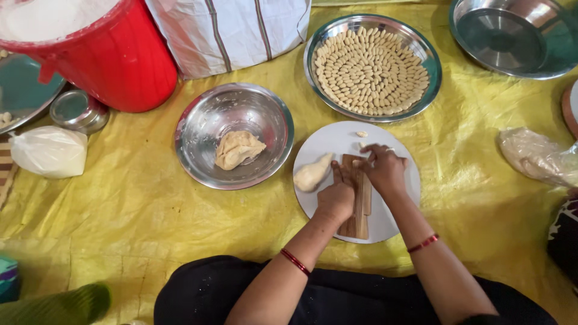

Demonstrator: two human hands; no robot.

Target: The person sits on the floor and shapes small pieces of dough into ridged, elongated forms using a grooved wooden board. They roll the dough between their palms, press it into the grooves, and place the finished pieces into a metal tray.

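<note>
- The white round plate [328, 141] lies on the yellow sheet [144, 204], its rim just beside the steel bowl [198, 120] on the left and the tray of shaped dough pieces [371, 69] above.
- Open sheet lies right of the plate; a plastic bag [533, 153] sits well apart.
- The ridged wooden board [360, 207] rests on the plate, a dough lump [313, 173] just beside it.
- The left hand [337, 195] presses flat on the board, grip loose.
- The right hand [382, 168] curls over the board's top; what its fingertips pinch cannot be told.
</note>
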